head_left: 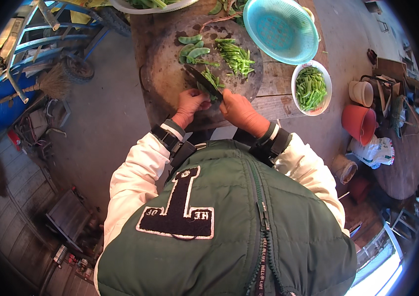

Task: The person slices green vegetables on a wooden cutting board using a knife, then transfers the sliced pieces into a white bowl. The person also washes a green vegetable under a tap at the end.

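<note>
My right hand (240, 111) grips a dark-bladed kitchen knife (203, 80), its blade slanting up and to the left. Close to the blade, my left hand (192, 104) pinches a green bean pod, mostly hidden by the fingers and knife. Both hands are over a round, stained chopping board (165, 81). Freshly cut green slices (210, 77) lie right beside the blade. Several whole flat bean pods (196, 51) rest beyond the knife. To their right sits a heap of sliced beans (236, 57).
A wooden table (279, 87) carries the board. On its right stand a turquoise plastic basket (281, 29) and a white bowl of sliced beans (311, 88). A white basket of greens (154, 8) is at the far edge. Buckets (358, 124) stand right; a straw broom (52, 82) leans left.
</note>
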Demonstrator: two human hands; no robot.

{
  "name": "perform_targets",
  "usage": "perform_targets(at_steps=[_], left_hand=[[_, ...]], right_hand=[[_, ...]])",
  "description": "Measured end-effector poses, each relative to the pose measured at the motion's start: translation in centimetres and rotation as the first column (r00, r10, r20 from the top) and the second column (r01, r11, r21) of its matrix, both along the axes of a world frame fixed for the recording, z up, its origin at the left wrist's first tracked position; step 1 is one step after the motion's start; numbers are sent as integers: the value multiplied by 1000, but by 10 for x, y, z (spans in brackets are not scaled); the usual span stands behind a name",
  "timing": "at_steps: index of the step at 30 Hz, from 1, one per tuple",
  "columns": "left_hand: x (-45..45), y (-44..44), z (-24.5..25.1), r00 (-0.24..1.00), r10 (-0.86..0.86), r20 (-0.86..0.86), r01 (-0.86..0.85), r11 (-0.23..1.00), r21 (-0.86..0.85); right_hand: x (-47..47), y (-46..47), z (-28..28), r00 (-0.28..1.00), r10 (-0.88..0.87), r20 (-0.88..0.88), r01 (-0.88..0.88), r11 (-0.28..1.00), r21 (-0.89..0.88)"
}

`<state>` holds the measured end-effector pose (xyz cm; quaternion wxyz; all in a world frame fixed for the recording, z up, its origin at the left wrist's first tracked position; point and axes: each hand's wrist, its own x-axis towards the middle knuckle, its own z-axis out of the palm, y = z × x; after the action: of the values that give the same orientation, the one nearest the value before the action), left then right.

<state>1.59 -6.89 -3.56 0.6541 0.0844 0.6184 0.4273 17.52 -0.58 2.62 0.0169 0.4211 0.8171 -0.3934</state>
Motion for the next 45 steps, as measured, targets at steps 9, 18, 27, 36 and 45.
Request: perform_targets(at_steps=[9, 18, 27, 36, 45], left_hand=[[8, 6, 4, 995, 78, -63, -83, 992, -95], [9, 6, -7, 996, 22, -83, -29, 996, -88], [9, 6, -5, 997, 26, -79, -33, 996, -86], [8, 9, -1, 996, 84, -41, -88, 990, -108], [8, 9, -2, 997, 40, -68, -49, 990, -130]], right_hand=[[-3, -5, 8, 999, 38, 33, -39, 999, 29], [20, -7, 37, 987, 151, 52, -152, 988, 13], [35, -9, 46, 981, 170, 97, -169, 985, -23], [0, -1, 18, 991, 125, 41, -126, 992, 4], [26, 5, 27, 992, 127, -13, -128, 991, -26]])
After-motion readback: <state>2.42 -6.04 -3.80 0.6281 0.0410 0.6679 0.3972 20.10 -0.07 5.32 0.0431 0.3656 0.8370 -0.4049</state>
